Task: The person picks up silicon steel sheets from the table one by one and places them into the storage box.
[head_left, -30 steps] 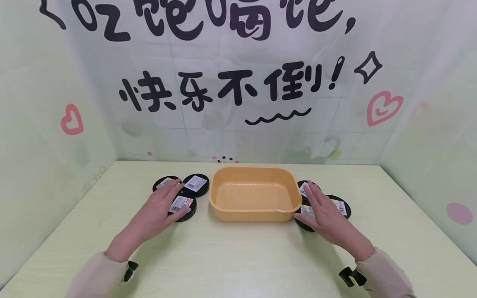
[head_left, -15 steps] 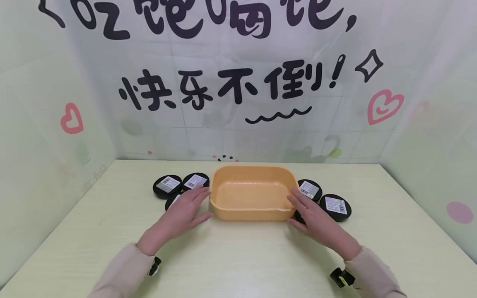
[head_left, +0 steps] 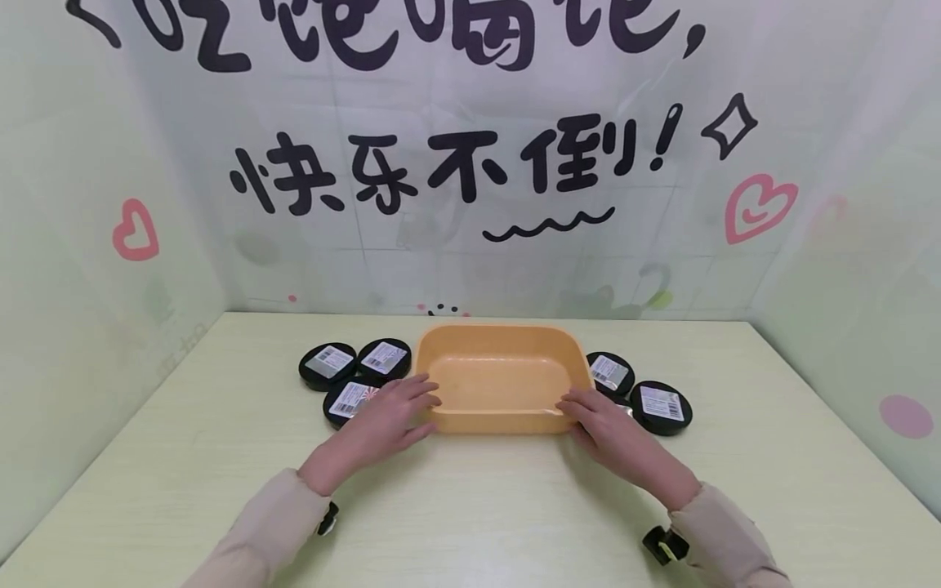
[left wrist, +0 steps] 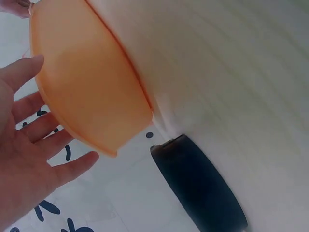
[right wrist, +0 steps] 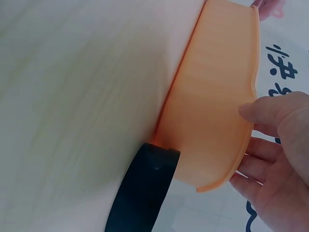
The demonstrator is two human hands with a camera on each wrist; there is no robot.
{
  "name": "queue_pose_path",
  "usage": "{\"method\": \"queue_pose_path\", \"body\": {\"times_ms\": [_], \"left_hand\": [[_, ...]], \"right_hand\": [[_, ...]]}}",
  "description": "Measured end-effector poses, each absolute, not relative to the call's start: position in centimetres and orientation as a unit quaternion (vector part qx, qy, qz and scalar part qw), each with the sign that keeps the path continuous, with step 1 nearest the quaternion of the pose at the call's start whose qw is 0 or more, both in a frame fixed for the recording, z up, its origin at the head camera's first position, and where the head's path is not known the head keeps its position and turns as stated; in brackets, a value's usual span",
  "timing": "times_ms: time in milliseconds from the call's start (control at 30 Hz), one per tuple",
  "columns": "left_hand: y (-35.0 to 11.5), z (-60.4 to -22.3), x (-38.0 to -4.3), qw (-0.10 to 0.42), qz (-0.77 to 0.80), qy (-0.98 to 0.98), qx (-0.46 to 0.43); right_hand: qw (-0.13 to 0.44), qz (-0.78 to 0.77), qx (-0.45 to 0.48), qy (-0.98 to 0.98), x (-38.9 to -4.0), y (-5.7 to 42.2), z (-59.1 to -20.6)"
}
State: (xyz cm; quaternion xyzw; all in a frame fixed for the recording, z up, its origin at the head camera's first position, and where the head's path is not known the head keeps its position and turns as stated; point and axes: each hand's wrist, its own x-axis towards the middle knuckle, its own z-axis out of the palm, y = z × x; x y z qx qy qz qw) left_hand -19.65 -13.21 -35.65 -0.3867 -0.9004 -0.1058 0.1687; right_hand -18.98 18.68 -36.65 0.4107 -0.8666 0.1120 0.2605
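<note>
An orange plastic basin stands on the table between both hands. My left hand reaches over its left front corner, fingers spread and fairly straight across the rim; the left wrist view shows the thumb overlapping the basin's edge. At the right front corner, my right hand grips the rim, with its thumb on the outer wall and the other fingers behind the edge. Beside the left hand lies a round black container with a white label, partly covered by that hand.
Two more labelled black round containers lie at the left. Others sit right of the basin, one mostly hidden behind the right hand. A printed fabric backdrop rises behind the table, with side panels left and right.
Both hands have moved from over the black containers inward to the basin, the left travelling further right. The right fingers have closed on the rim. The basin stays in place.
</note>
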Motion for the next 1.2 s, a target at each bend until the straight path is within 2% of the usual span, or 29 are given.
{"method": "queue_pose_path", "body": {"times_ms": [300, 500, 867, 1200], "left_hand": [[-12.4, -36.1, -20.3, 0.175, -0.108, -0.882, -0.423], [-12.2, -36.1, -20.3, 0.161, -0.111, -0.887, -0.418], [-12.0, -35.8, -20.3, 0.113, -0.126, -0.901, -0.400], [-12.0, -35.8, -20.6, 0.111, -0.131, -0.902, -0.396]], "right_hand": [[0.239, 0.100, 0.397, -0.881, -18.9, 18.4, -36.6], [0.230, 0.103, 0.393, -0.884, -19.0, 18.3, -36.5], [0.247, 0.114, 0.403, -0.874, -19.2, 18.3, -36.4], [0.226, 0.134, 0.380, -0.887, -19.2, 18.9, -35.6]]}}
